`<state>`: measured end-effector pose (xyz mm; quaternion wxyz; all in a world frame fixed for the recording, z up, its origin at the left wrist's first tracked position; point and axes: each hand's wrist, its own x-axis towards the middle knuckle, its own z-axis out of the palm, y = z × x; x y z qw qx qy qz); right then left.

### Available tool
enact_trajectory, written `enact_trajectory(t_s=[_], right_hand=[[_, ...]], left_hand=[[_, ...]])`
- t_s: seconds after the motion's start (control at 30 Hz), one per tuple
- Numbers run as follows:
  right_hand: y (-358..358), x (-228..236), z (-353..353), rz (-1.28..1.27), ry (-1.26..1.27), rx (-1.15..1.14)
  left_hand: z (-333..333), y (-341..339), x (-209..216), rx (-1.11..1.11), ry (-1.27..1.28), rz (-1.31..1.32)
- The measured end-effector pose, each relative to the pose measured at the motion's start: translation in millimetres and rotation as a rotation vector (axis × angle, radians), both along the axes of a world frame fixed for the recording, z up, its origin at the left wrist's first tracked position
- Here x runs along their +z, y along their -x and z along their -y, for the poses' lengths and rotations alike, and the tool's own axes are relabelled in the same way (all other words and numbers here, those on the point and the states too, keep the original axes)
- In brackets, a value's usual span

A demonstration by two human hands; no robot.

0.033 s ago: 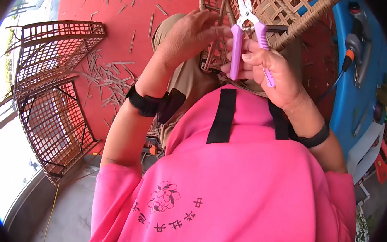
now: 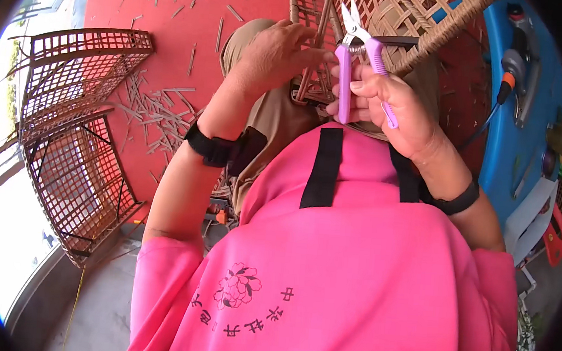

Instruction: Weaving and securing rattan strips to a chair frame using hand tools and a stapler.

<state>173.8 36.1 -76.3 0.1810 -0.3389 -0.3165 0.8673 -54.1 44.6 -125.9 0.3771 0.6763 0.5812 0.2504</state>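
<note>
Pruning shears (image 2: 343, 85) with purple handles and short silver blades rest in my right hand (image 2: 402, 109). Its thumb lies by one handle and its fingers curl behind the other. The handles are spread, the blades part slightly and point up and away from me. My left hand (image 2: 274, 53) hovers just left of the shears, palm turned inward, its fingers loosely bent and apart with nothing visible in them. Its thumb reaches close to the left handle; whether it touches I cannot tell. Beyond both hands stands a woven rattan piece (image 2: 399, 20) with a wrapped edge, between my knees.
Cut strips (image 2: 157, 116) litter the red floor covering. Two brown lattice-woven frames (image 2: 80, 173) stand at the left. On the right, a blue table (image 2: 511, 141) holds a power tool (image 2: 514, 65) with a cable and other tools.
The shears have tipped slightly, their blades shifting a little left and down. My left hand has moved very slightly; the grip of my right hand looks the same.
</note>
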Motion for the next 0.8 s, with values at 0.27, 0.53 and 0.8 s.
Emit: enact_trajectory(t_s=[0.27,0.53,0.8], right_hand=[[4,-21,-4,0.495,0.222,0.361],[12,-35,-4,0.616,0.315,0.591],[1,-39,5,0.579,0.319,0.577]], left_hand=[[3,9,-34,-0.173,-0.095,-0.359],[-22,17,-46,-0.429,-0.186,-0.418],[-25,23,-59,-0.431,-0.250,-0.337]])
